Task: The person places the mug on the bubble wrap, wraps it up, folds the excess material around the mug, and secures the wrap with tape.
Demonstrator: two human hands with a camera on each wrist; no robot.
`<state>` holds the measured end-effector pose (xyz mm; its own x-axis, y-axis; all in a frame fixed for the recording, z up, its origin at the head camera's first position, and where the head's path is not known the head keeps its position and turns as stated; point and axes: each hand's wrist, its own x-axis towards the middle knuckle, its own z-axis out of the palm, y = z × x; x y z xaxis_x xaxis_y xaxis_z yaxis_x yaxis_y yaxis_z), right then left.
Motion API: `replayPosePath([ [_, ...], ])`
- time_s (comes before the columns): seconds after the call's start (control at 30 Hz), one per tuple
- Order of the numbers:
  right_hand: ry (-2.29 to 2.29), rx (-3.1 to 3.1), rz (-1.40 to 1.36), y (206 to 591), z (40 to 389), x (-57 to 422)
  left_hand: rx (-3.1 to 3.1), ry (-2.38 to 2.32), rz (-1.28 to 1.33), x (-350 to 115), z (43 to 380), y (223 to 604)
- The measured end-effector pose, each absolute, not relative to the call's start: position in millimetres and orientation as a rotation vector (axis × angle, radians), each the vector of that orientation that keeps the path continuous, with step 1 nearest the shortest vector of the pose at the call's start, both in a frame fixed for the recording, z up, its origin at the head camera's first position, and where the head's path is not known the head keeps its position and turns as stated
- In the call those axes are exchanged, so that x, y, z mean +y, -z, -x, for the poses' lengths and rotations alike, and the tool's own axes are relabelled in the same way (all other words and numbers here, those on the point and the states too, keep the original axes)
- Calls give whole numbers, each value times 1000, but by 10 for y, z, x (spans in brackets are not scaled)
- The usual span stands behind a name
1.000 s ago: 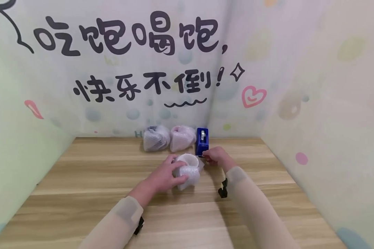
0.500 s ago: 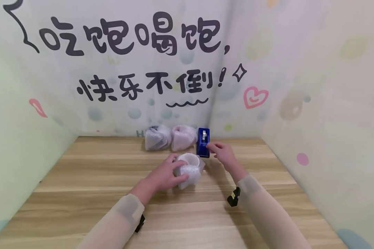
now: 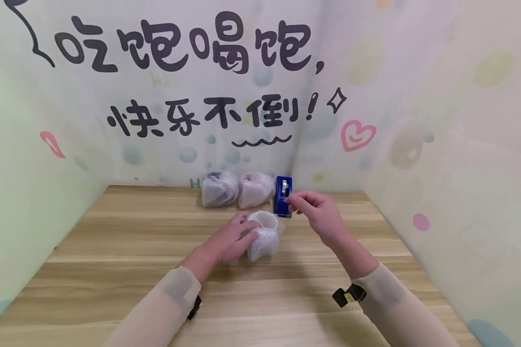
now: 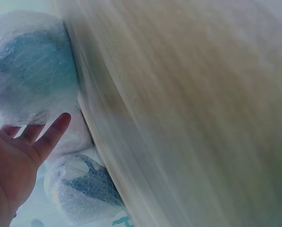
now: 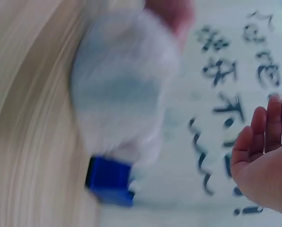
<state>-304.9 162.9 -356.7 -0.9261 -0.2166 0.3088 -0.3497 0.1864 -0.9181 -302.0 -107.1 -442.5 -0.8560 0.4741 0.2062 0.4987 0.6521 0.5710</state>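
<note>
A white cup in bubble wrap (image 3: 264, 243) stands upright on the table, its round mouth facing up and a loose flap of wrap at its right. My left hand (image 3: 227, 243) holds it from the left, fingers around its side and rim. In the left wrist view, fingertips lie against the wrapped cup (image 4: 37, 71). Thumb and forefinger of my right hand (image 3: 323, 219) pinch what looks like a small clear piece of tape, raised in front of the blue tape dispenser (image 3: 280, 196). That tape is barely visible. The right wrist view shows the hand (image 5: 264, 156) with curled fingers.
Two more bubble-wrapped items stand against the back wall: one with dark patches (image 3: 220, 190) and a pinkish one (image 3: 257, 191) beside the dispenser. Walls (image 3: 451, 193) enclose the wooden table (image 3: 134, 241) at the back and both sides.
My right hand has moved from the dispenser's front end upward and back toward me, fingertips still pinched. My left hand keeps its hold on the wrapped cup, which stays in place.
</note>
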Motion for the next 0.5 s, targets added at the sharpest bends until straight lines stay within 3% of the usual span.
replayPosePath([
  [0.2,-1983,-2319,-604,3459,2856,1384,-2798,992,849,-1080,3026,4408],
  [0.5,-2139,-2246,-471,3779,3234,1087,-2833,987,818,-1064,3019,4429],
])
